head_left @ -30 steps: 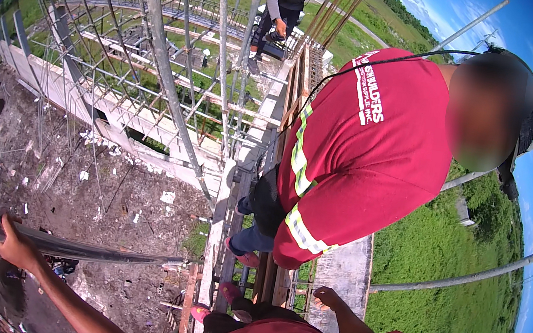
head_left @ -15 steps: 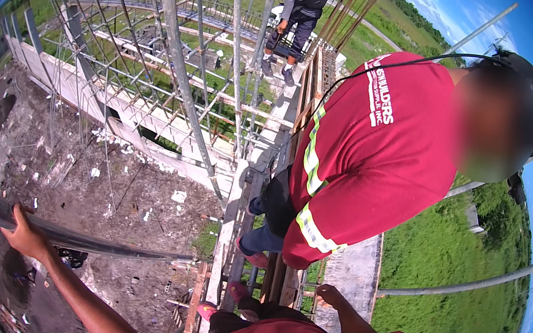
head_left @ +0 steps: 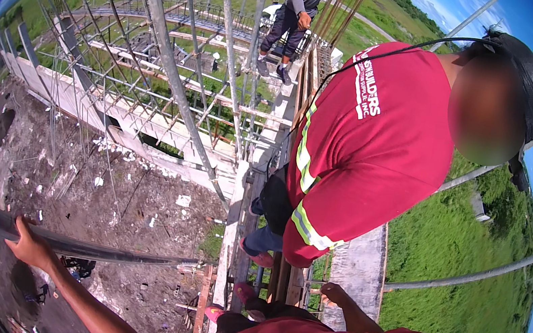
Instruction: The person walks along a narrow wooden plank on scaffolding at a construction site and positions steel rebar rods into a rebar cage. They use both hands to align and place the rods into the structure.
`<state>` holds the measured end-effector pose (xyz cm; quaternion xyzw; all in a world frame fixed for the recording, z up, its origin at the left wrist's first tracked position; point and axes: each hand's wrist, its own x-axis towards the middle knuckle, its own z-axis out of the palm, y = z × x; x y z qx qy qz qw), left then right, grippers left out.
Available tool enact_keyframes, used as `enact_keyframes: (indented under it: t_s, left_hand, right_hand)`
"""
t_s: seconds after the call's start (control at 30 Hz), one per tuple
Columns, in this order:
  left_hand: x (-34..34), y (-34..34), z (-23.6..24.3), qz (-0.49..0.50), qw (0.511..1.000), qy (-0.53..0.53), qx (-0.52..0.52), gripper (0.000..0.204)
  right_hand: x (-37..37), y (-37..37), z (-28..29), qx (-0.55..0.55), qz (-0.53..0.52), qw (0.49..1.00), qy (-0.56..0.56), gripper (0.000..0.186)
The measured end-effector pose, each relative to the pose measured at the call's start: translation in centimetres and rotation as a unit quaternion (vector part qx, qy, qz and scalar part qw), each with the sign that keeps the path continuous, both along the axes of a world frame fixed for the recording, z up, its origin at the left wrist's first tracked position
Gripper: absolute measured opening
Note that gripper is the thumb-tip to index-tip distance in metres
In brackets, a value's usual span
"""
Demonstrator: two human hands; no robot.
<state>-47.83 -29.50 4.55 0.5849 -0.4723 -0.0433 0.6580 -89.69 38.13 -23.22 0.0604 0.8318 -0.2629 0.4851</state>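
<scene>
My left hand [head_left: 31,244] grips a dark, thick metal pipe [head_left: 101,251] at the lower left, fingers over its top. My right hand [head_left: 333,294], fingers curled, is by thin bars and timber formwork [head_left: 292,284] beside a pale board [head_left: 363,255]; what it holds, if anything, is unclear. My feet [head_left: 243,294], in pink footwear, stand on narrow planks [head_left: 230,229] high above the ground. Close in front, a co-worker [head_left: 368,167] in a red long-sleeved shirt with reflective bands and a dark cap bends over the formwork, the hands hidden, a black cord along the back.
A second worker [head_left: 296,7] in grey stands farther along the beam near upright rebar [head_left: 343,10]. Scaffold poles [head_left: 160,49] and a curved concrete wall [head_left: 85,100] fill the left, above littered dirt [head_left: 131,209]. Long pipes [head_left: 468,285] cross the right side over green ground far below.
The grey-clad worker has straightened up and shifted, a hand now at hip height. The whole view has drifted slightly; my hands and the red-shirted co-worker keep much the same posture.
</scene>
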Motion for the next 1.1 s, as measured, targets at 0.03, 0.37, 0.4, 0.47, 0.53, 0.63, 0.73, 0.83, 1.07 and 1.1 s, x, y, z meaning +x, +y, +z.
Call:
enact_keyframes:
  t_s: [0.03,0.37,0.4,0.47,0.53,0.63,0.73,0.83,1.07,1.1]
  left_hand:
    - [-0.1,0.1,0.1,-0.008,1.0,0.013,0.002,0.037]
    - [-0.8,0.6,0.6,-0.055,0.995,0.076,-0.019,0.035]
    - [-0.8,0.7,0.5,-0.074,0.994,0.079,-0.01,0.034]
    - [-0.8,0.7,0.6,-0.052,0.996,0.069,-0.001,0.034]
    - [-0.9,0.8,0.8,-0.052,0.996,0.073,-0.016,0.031]
    - [-1.2,0.9,1.3,-0.102,0.989,0.104,-0.025,0.029]
    - [-1.7,1.3,1.9,-0.097,0.989,0.108,-0.022,0.031]
    - [-2.1,1.6,2.3,-0.1,0.989,0.104,-0.022,0.034]
    - [-2.0,1.1,2.1,-0.093,0.99,0.104,0.009,0.033]
    - [-1.8,1.0,2.0,-0.089,0.99,0.106,0.013,0.032]
  right_hand:
    - [-0.2,0.2,-0.3,-0.015,0.016,1.0,0.013,0.024]
    - [3.4,-7.6,-6.6,-0.04,0.475,0.874,0.092,0.035]
    - [5.1,-10.9,-6.2,-0.076,0.5,0.86,0.068,0.04]
    - [9.0,-18.2,-4.4,-0.129,0.579,0.805,0.023,0.044]
    - [13.1,-25.7,-1.7,-0.219,0.635,0.741,0.02,0.045]
    - [17.1,-34.6,2.6,-0.332,0.636,0.696,0.011,0.043]
    - [16.4,-43.4,5.7,-0.372,0.574,0.727,0.068,0.039]
    - [12.6,-50.3,7.9,-0.39,0.402,0.813,0.162,0.039]
    - [-0.2,-59.2,13.1,-0.377,0.039,0.831,0.407,0.049]
    - [-1.8,-59.6,13.8,-0.366,0.009,0.827,0.427,0.05]
